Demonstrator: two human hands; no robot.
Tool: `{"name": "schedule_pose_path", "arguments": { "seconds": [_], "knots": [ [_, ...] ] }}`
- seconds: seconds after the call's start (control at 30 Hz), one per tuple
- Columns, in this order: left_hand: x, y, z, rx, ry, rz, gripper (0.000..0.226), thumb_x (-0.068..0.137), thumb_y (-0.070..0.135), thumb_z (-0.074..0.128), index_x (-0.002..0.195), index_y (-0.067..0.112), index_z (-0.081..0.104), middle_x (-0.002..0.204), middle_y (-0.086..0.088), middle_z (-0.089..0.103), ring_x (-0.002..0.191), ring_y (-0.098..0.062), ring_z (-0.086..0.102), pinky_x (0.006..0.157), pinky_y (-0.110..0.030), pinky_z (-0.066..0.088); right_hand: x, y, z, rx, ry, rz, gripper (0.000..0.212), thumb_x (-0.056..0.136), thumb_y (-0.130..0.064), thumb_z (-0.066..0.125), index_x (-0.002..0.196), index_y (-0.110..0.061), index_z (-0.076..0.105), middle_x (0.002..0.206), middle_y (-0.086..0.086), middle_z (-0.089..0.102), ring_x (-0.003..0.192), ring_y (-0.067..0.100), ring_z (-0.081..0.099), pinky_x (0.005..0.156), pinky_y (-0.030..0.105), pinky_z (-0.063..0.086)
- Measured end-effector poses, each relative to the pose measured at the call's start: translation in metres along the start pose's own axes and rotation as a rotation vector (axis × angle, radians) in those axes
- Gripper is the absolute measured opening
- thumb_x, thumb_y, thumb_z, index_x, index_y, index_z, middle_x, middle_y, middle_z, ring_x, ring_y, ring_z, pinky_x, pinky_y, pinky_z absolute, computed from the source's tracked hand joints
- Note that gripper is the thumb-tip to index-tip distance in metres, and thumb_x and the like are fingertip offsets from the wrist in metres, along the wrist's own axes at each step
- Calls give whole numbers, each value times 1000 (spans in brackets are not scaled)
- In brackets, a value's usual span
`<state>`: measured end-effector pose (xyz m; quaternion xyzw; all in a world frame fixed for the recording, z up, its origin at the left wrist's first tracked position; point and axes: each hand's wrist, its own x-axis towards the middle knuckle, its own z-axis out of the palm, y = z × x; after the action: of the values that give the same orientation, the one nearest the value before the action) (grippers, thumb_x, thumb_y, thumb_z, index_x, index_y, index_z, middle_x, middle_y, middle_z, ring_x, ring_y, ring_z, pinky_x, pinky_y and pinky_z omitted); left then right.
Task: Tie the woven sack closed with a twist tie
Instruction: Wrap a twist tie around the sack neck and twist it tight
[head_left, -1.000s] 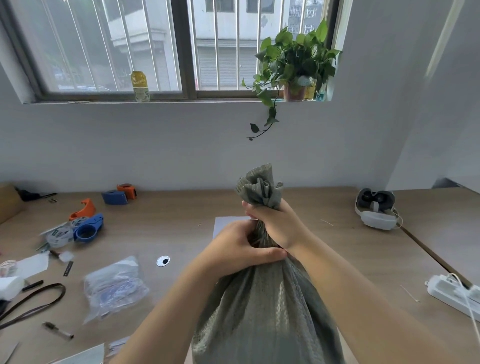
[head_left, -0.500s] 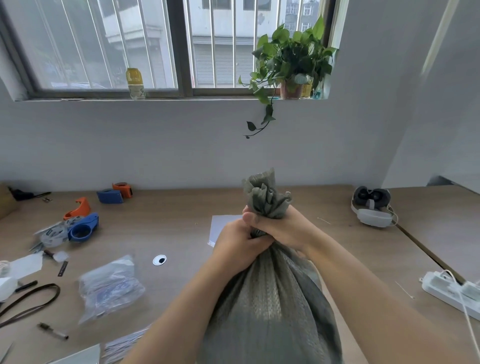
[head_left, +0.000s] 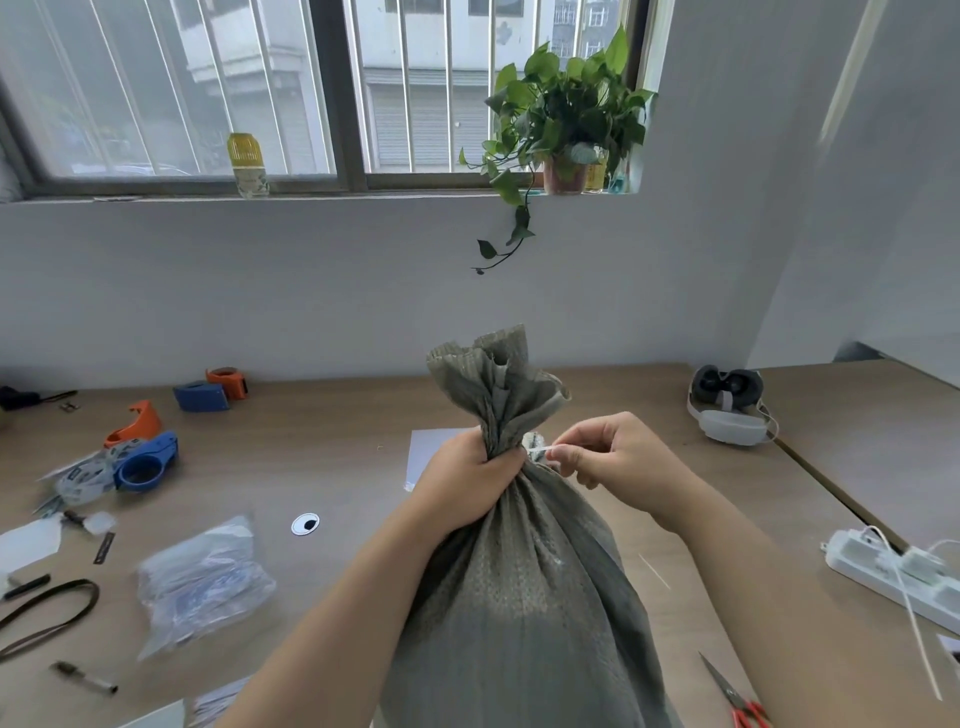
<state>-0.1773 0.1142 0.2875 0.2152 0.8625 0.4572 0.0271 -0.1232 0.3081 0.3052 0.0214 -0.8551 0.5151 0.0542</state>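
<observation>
1. Nearest me, red-handled scissors (head_left: 737, 701) lie on the wooden table (head_left: 337, 467), just right of the sack's base.
2. The grey-green woven sack (head_left: 519, 597) stands upright in front of the person, its body bulging beneath a gathered neck.
3. The left hand (head_left: 467, 483) is wrapped tight around that neck, fingers curled closed, with the ruffled top fanning out above the fist.
4. The right hand (head_left: 618, 457) sits just beside the neck, thumb and forefinger pressed together on a thin white twist tie (head_left: 543, 448), which runs from the fingertips to the gathered fabric.
5. Farther back, a headset (head_left: 730, 410) rests by the wall, and a potted plant (head_left: 566, 119) sits on the sill.
</observation>
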Motion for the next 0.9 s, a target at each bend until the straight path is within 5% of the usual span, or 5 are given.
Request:
{"name": "schedule_pose_path", "arguments": {
  "seconds": [0.1, 0.27, 0.5, 0.67, 0.9],
  "knots": [
    [3, 0, 1, -41, -29, -4, 19, 82, 46, 52, 72, 32, 62, 85, 9, 71, 96, -23, 69, 91, -48, 55, -1, -2, 3, 64, 89, -38, 9, 88, -12, 74, 86, -13, 82, 75, 9, 78, 61, 10, 57, 62, 27, 48],
    [6, 0, 3, -93, -67, -23, 40, 76, 55, 49, 104, 36, 70, 107, 12, 76, 109, -16, 69, 98, -50, 54, -5, -2, 12, 145, 221, -106, 4, 79, -17, 83, 81, -21, 83, 67, 2, 76, 61, 11, 64, 64, 33, 50],
    [7, 7, 3, -278, -102, -113, 22, 77, 36, 60, 93, 38, 74, 102, 9, 79, 106, -18, 72, 100, -49, 55, -6, -7, 40, 201, 278, -222, 9, 79, -5, 80, 76, -8, 72, 79, 8, 75, 70, 12, 65, 70, 31, 52],
    [7, 8, -7, -434, -202, -193, 31, 92, -2, 52, 87, 17, 77, 86, -2, 76, 85, -18, 70, 76, -31, 55, -8, -4, 53, 171, 297, -297, 18, 77, -1, 82, 70, -11, 68, 84, 6, 71, 80, 18, 67, 76, 24, 52],
    [4, 10, -16, -463, -232, -294, 27, 95, 10, 50, 94, 13, 77, 91, -10, 76, 86, -23, 71, 77, -34, 55, -5, -8, 71, 128, 398, -378, 17, 72, -2, 86, 67, -6, 70, 80, 3, 67, 73, 12, 64, 69, 23, 51]
  ]
}}
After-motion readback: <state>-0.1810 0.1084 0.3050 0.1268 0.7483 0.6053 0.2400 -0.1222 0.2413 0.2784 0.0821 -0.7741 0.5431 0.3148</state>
